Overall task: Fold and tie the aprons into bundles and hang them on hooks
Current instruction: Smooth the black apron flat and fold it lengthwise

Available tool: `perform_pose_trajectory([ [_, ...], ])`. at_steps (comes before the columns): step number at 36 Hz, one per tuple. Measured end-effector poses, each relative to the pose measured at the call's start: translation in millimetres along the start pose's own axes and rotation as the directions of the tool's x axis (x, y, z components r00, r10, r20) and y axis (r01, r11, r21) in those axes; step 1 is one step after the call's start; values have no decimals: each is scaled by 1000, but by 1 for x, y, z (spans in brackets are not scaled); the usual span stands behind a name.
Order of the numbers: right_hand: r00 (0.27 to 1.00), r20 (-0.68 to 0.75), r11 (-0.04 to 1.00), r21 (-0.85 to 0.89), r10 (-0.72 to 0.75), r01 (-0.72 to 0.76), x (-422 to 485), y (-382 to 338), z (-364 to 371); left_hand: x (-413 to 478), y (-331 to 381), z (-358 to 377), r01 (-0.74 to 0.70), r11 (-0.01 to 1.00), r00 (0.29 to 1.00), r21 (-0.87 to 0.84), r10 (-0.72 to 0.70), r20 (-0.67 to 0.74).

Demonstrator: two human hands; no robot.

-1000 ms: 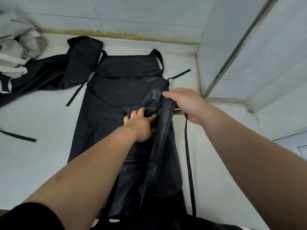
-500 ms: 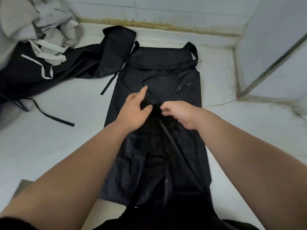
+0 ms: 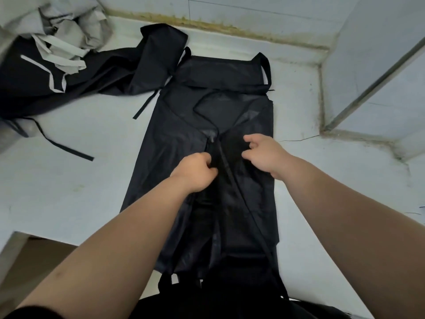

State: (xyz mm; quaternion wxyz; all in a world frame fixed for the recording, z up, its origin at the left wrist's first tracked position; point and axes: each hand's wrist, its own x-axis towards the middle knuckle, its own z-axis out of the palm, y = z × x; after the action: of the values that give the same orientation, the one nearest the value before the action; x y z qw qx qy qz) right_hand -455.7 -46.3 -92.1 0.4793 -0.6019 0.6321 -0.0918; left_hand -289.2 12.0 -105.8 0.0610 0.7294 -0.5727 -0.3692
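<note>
Black apron [image 3: 207, 111] lies flat on the white counter [image 3: 69, 192], running 12 to 6 o'clock, sides folded to centre. Left hand [image 3: 195, 172] grips the centre fold. Right hand [image 3: 264, 155] sits at its 3 o'clock, fingers half curled over the cloth, can't tell if it holds any; apron pile [image 3: 69, 72] at 10 o'clock.

White counter [image 3: 69, 192], grimy seam [image 3: 207, 23], tiled wall [image 3: 253, 8] behind.

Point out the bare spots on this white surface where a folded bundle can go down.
Widest: left of the flat black apron, below the loose strap. A narrower strip lies right of it, up to the wall corner. The far left is crowded by the heap of black and grey aprons.
</note>
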Motion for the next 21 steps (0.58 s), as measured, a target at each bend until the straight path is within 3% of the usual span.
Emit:
perform_pose_trajectory([
  [4,991,130,993,-108,-22,36,-6,5,-2,4,4,1,95,993,991,-68,-101,-86],
  [8,996,78,991,-123,-45,55,-2,7,-2,-1,5,7,111,992,988,59,-104,-113],
  [11,995,40,978,-184,-96,102,-1,12,-4,-7,0,8,149,988,974,41,-139,-179],
  [16,983,114,899,-400,-146,181,-14,22,0,-25,-7,15,54,994,937,-91,-82,-340],
  [19,979,98,784,-587,-177,200,-18,25,6,-40,-9,19,48,992,944,-115,-82,-319],
  [21,983,34,762,-628,-178,159,-22,27,12,-50,-10,22,72,992,964,-102,-95,-248],
])
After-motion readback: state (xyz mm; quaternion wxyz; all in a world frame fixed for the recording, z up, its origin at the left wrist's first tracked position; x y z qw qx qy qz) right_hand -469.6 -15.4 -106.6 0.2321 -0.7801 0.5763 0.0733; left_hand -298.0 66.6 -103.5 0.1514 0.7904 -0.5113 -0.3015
